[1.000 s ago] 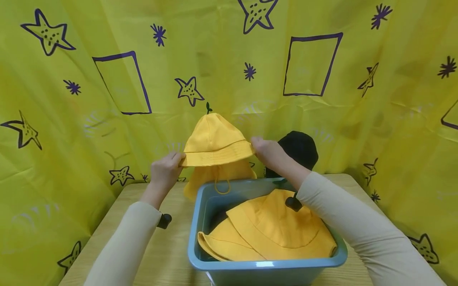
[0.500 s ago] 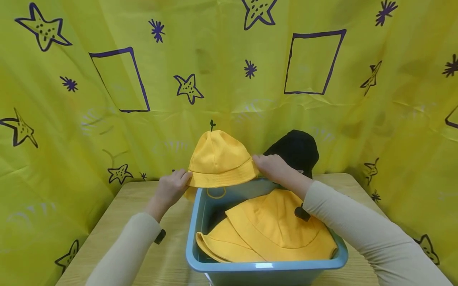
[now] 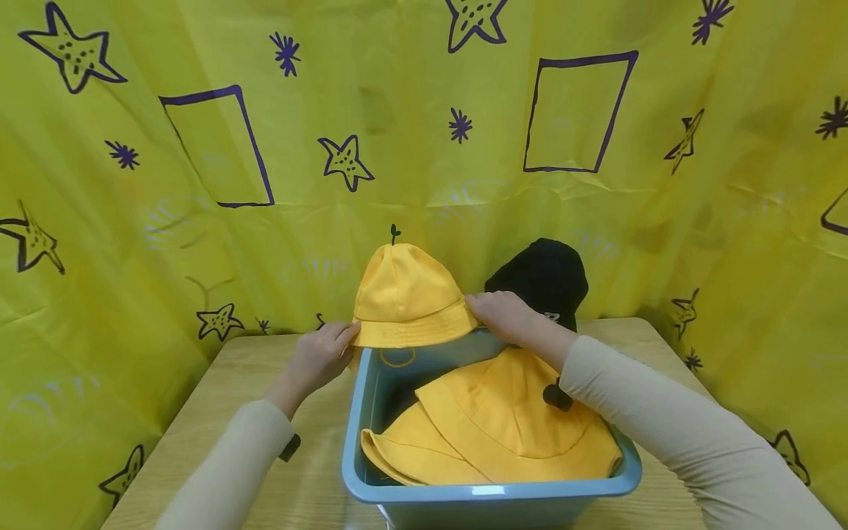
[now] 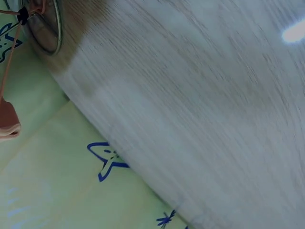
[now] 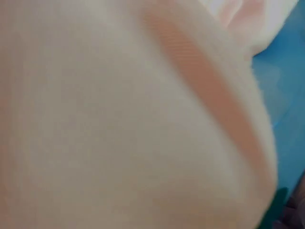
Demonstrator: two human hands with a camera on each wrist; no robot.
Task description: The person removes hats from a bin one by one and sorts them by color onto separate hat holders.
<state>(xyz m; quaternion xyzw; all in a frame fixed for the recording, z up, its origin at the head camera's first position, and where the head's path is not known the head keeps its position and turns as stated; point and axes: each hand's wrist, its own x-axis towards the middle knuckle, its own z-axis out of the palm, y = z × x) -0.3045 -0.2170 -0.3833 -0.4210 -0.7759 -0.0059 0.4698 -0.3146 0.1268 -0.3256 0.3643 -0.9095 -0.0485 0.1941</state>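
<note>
A yellow bucket hat (image 3: 405, 294) with a small green sprout on its crown stands upright just beyond the bin's back left corner. My left hand (image 3: 319, 356) pinches the left end of its brim, and my right hand (image 3: 509, 315) grips the right end. A thin yellow cord loop hangs below the brim in the head view. Near me, the blue bin (image 3: 497, 492) holds more yellow hats (image 3: 510, 412), piled together. Pale cloth (image 5: 133, 119) fills most of the right wrist view, blurred.
Behind my right hand is a black cap (image 3: 546, 276), close to the back curtain. The wooden table (image 3: 258, 383) ends at a yellow curtain (image 3: 391, 96) drawn with stars. A curved ring (image 4: 59, 28) shows at the left wrist view's top corner.
Both hands have lowered the yellow hat, its crown dropping over the yellow cloth that hung below it. In the last half second hat and hands have barely moved.
</note>
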